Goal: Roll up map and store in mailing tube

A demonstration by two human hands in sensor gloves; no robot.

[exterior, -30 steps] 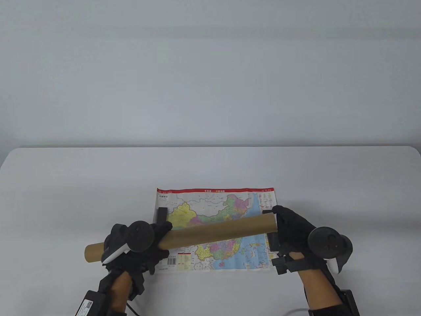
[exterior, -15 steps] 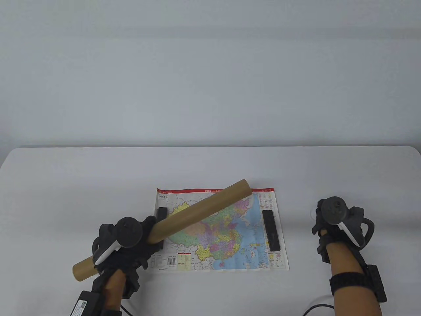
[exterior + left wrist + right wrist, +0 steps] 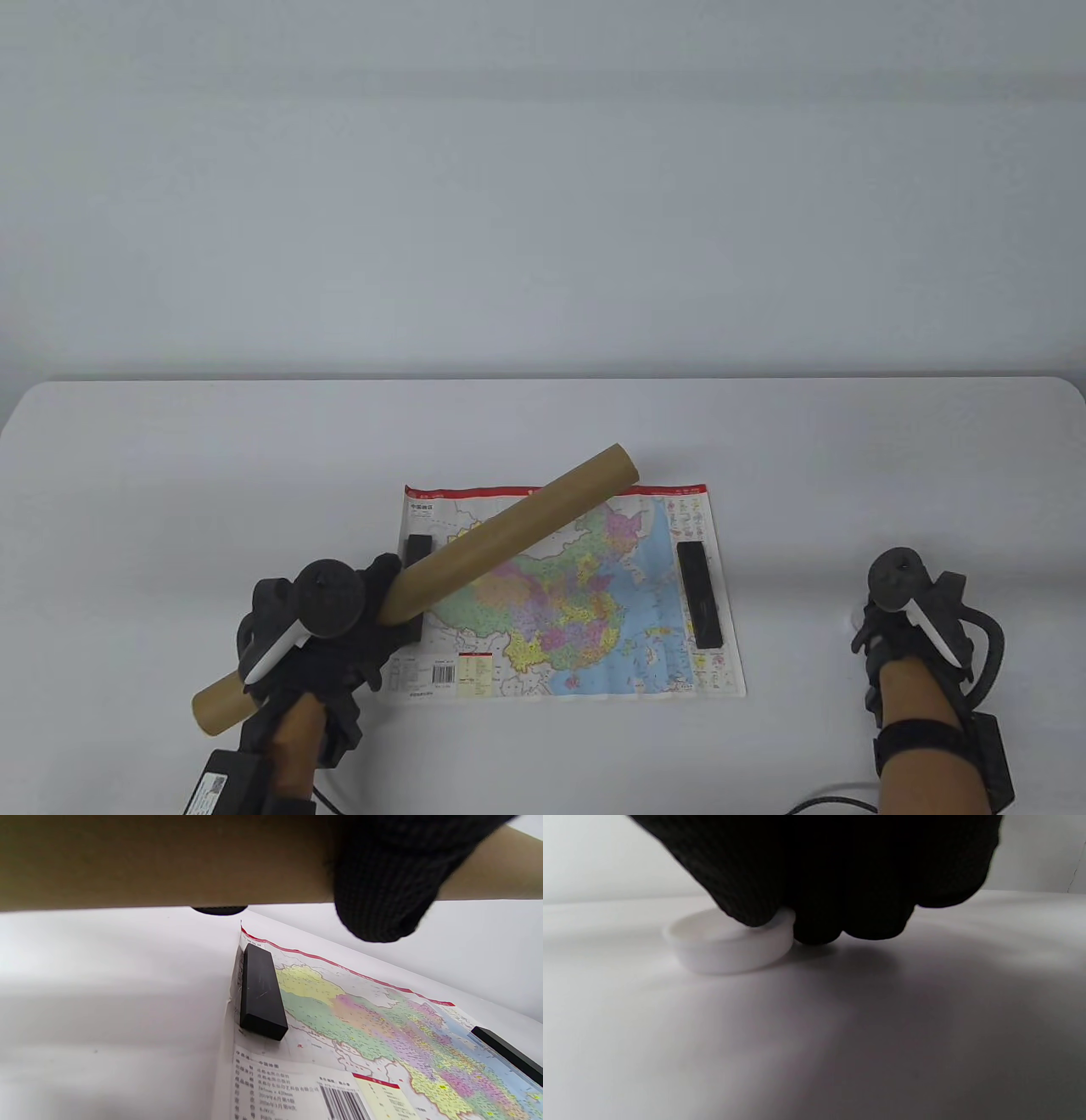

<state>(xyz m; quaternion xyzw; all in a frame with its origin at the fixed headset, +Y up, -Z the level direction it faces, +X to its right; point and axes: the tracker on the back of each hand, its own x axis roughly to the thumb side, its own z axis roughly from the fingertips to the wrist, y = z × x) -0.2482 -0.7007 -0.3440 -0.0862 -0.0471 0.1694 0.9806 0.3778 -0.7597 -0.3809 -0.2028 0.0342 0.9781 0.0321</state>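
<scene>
A long brown cardboard mailing tube (image 3: pixel 509 535) slants over the left half of the flat, colourful map (image 3: pixel 585 594), its far end open and raised. My left hand (image 3: pixel 377 607) grips the tube near its lower end; in the left wrist view the tube (image 3: pixel 169 861) crosses the top with a gloved finger (image 3: pixel 382 882) curled over it, above the map (image 3: pixel 382 1027). My right hand (image 3: pixel 878 632) is low on the table right of the map, its fingers (image 3: pixel 831 878) curled onto a white tube cap (image 3: pixel 729 942) that sits on the table.
Two black bar weights hold the map down: one at its left edge (image 3: pixel 416 550) (image 3: pixel 261 993), partly under the tube, and one at its right edge (image 3: pixel 702 594) (image 3: pixel 509 1054). The white table (image 3: pixel 543 424) ends at a far edge against a pale wall.
My right hand left the tube's far end with the cap and dropped to the table at the right. The left hand swung the tube so its far end points up and away.
</scene>
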